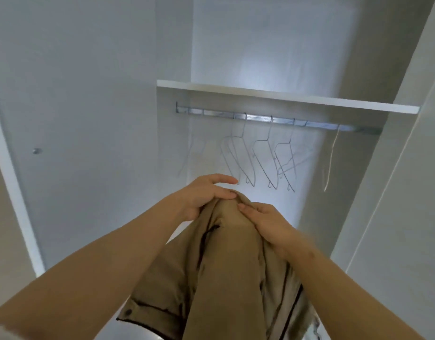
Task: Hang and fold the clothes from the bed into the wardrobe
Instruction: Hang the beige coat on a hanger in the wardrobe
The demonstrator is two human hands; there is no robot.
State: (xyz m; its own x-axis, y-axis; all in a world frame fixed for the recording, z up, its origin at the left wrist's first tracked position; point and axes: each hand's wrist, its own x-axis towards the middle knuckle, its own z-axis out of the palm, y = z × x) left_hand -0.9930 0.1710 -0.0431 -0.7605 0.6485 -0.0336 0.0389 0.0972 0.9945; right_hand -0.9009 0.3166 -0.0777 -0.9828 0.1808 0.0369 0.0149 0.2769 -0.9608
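A khaki garment (226,271) with dark seams and a button hangs down from both my hands in front of the open wardrobe. My left hand (201,197) pinches its top edge with the thumb, fingers stretched toward the hangers. My right hand (268,224) grips the cloth from the right side. Several thin wire hangers (260,158) dangle bare from the metal rail (260,117) just beyond my hands. The hanger under the garment, if any, is hidden by the cloth.
A white shelf (285,95) runs above the rail. The open wardrobe door (76,106) with a small knob (37,150) stands on the left. White side panel (395,168) closes the right. One white hanger (330,158) hangs apart at the rail's right end.
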